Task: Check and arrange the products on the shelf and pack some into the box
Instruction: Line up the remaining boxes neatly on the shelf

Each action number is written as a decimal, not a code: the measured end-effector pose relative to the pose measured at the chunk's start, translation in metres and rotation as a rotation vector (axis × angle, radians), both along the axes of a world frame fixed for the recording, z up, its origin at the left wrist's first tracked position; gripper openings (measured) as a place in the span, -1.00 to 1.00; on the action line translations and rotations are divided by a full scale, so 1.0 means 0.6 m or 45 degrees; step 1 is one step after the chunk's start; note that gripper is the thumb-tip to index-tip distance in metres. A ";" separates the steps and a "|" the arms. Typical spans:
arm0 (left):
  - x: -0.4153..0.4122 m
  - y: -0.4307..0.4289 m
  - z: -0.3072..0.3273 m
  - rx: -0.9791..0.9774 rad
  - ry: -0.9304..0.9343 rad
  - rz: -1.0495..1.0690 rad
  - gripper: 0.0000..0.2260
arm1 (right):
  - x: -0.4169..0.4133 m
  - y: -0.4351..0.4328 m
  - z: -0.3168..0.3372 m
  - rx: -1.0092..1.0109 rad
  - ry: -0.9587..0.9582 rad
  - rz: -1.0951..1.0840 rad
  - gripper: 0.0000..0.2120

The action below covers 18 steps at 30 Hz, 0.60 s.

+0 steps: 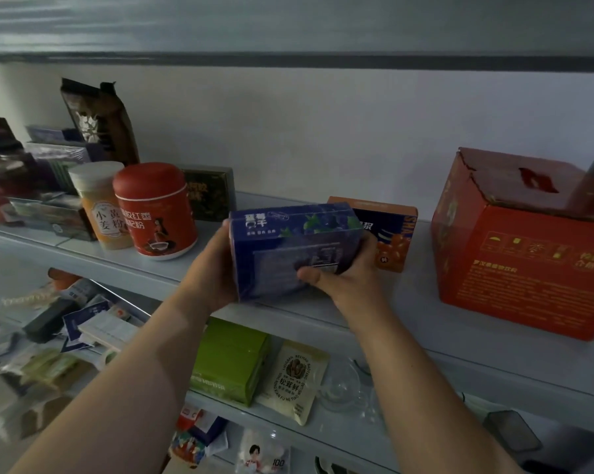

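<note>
- We reached both forearms up from below; our left hand (215, 268) cupped the left end of the blue box (288, 248), fingers hidden behind it;
- our right hand (352, 282) gripped the right end, thumb pressed across the near face;
- we held the box tilted at the front edge of the shelf (408, 302); an orange box (395, 241) stood just behind.

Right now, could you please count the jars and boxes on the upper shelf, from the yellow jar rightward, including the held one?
Jars: 2 - yellow jar, red jar
Boxes: 4 - dark box, blue box, orange box, big red box
Total: 6
</note>
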<state>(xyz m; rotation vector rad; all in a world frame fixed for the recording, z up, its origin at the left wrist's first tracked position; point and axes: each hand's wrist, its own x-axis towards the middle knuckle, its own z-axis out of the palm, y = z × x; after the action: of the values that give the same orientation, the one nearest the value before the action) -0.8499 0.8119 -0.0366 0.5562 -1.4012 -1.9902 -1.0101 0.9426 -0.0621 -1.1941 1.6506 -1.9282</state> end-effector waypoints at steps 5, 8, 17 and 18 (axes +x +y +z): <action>0.047 -0.009 -0.046 -0.227 0.098 -0.074 -0.18 | 0.002 0.005 0.005 -0.014 -0.107 0.028 -0.38; 0.055 0.022 -0.041 -0.177 0.114 0.010 -0.33 | 0.000 0.004 0.003 0.010 -0.145 0.032 -0.46; 0.080 0.061 -0.007 0.038 -0.040 0.187 -0.62 | 0.003 -0.006 0.007 0.001 -0.478 0.137 -0.68; 0.084 0.065 -0.003 0.094 -0.093 0.193 -0.66 | 0.004 -0.005 0.008 0.016 -0.516 0.167 -0.67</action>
<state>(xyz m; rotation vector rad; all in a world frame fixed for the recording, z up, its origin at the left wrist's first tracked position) -0.7996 0.8506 -0.0381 0.7520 -1.2921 -1.9229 -1.0075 0.9398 -0.0574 -0.8138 1.3357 -1.9181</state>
